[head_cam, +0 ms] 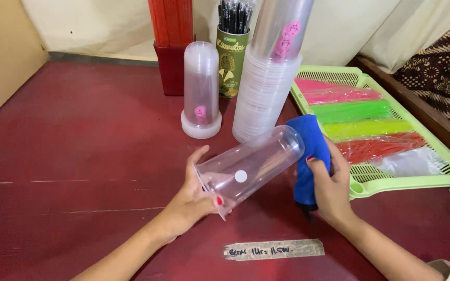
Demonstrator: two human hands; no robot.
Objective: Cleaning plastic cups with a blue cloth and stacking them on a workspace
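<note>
My left hand (191, 200) grips the base end of a clear plastic tumbler (251, 164) that lies tilted on its side above the red table, its open mouth pointing up and right. A small white round sticker shows on its wall. My right hand (332, 184) holds a blue cloth (308, 151) pressed against the tumbler's mouth. Both hands hover over the middle of the table.
Behind stand a tall stack of clear cups (266, 83), an upturned clear tumbler (201, 91) on a white lid, a green tin of black straws (232, 57) and a red box (172, 47). A light green tray (417, 179) with bagged coloured straws sits right. A tape strip (273, 250) is stuck near me.
</note>
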